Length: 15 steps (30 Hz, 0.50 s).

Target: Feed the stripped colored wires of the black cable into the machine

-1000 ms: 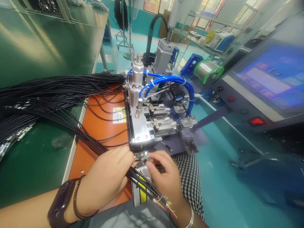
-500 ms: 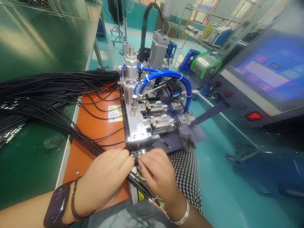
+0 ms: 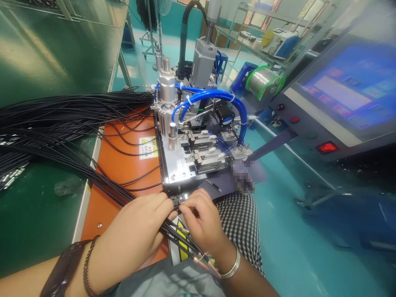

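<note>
My left hand (image 3: 131, 235) wraps closed around the black cables (image 3: 185, 241), which run forward beneath my fingers to the clamp (image 3: 177, 201) just ahead of them. My right hand (image 3: 201, 218) pinches narrowly at that clamp, nearer my left than earlier; what it pinches is hidden.

Left hand (image 3: 136, 225): curled, palm down, fingers forward. Right hand (image 3: 199, 220): fingers bunched in a pinch, just beside the left hand. Left forearm (image 3: 52, 276) and right forearm (image 3: 250, 280): angled inward.
</note>
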Available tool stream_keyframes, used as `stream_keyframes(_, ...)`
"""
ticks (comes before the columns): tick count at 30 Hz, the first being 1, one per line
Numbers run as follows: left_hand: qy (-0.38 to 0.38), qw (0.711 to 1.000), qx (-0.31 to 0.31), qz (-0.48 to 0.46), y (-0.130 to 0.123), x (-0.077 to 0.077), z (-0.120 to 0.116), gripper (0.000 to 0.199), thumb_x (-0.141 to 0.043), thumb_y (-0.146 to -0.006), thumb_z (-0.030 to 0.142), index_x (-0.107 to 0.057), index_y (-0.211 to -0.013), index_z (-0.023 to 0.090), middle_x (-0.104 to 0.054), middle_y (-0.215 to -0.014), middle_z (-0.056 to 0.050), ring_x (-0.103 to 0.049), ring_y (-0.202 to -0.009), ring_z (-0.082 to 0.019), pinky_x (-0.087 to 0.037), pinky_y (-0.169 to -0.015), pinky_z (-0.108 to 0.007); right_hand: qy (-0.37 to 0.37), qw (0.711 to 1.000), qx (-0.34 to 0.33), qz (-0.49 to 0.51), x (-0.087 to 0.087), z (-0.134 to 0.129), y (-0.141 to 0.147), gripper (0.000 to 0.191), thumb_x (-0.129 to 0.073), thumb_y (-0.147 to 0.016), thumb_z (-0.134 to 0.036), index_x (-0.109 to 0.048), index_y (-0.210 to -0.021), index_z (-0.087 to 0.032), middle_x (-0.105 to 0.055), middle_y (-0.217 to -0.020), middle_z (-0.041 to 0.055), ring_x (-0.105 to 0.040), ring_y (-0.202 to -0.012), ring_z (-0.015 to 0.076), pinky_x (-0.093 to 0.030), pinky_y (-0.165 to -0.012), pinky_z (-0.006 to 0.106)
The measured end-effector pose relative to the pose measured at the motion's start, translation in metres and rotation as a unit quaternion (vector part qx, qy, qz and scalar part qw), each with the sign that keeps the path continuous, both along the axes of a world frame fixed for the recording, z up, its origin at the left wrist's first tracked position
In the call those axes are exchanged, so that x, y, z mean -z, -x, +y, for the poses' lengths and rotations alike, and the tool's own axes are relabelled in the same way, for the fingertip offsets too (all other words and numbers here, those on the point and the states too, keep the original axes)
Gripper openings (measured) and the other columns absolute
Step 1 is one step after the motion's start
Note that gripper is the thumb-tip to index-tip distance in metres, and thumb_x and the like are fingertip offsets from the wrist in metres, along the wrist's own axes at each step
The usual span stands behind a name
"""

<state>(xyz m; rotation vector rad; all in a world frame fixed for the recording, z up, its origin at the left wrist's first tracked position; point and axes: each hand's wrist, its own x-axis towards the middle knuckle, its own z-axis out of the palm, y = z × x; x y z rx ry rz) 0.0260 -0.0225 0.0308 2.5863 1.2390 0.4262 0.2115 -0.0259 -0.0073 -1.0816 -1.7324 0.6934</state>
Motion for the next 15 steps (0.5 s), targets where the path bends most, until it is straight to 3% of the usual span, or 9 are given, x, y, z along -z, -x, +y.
stream_keyframes(3, 0.039, 0.999, 0.005, -0.029, 0.004, -0.004, -0.002, 0.039, -0.041, -0.070, -0.003, -0.058, -0.095, 0.022, -0.063, -0.094, -0.002, -0.058, -0.086, -0.018, -0.048, -0.076, -0.031, 0.031, 0.999, -0.006, 0.017, 0.000, 0.003, -0.004, 0.013, -0.055, -0.093, -0.017, -0.058, -0.080, -0.020, -0.059, -0.076, 0.0009, -0.055, -0.077, 0.0166, -0.046, -0.071, 0.031)
stream_keyframes(8, -0.057, 0.997, 0.028, -0.038, 0.007, -0.006, -0.005, 0.029, -0.043, -0.084, 0.006, -0.058, -0.105, 0.018, -0.063, -0.095, -0.006, -0.058, -0.089, -0.022, -0.049, -0.075, -0.035, 0.140, 0.985, -0.022, 0.094, -0.006, 0.005, -0.007, 0.010, -0.067, -0.085, -0.021, -0.063, -0.075, -0.021, -0.061, -0.073, -0.0014, -0.057, -0.070, 0.0148, -0.047, -0.065, 0.028)
stream_keyframes(12, -0.190, 0.977, 0.096, -0.029, 0.007, -0.005, -0.003, 0.025, -0.048, -0.089, 0.013, -0.059, -0.112, 0.008, -0.066, -0.096, -0.011, -0.058, -0.091, -0.024, -0.050, -0.080, -0.039, 0.115, 0.990, -0.017, 0.081, -0.013, 0.005, -0.005, 0.014, -0.067, -0.083, -0.021, -0.061, -0.070, -0.021, -0.058, -0.068, -0.0018, -0.055, -0.067, 0.0147, -0.046, -0.062, 0.027)
stream_keyframes(15, -0.218, 0.970, 0.106, -0.023, 0.007, -0.003, 0.000, 0.028, -0.049, -0.088, 0.012, -0.059, -0.114, 0.006, -0.067, -0.099, -0.013, -0.059, -0.095, -0.025, -0.050, -0.085, -0.040, 0.090, 0.994, 0.002, 0.055, -0.017, 0.006, -0.003, 0.018, -0.066, -0.083, -0.020, -0.058, -0.067, -0.021, -0.056, -0.067, -0.0019, -0.053, -0.067, 0.0150, -0.045, -0.064, 0.028)
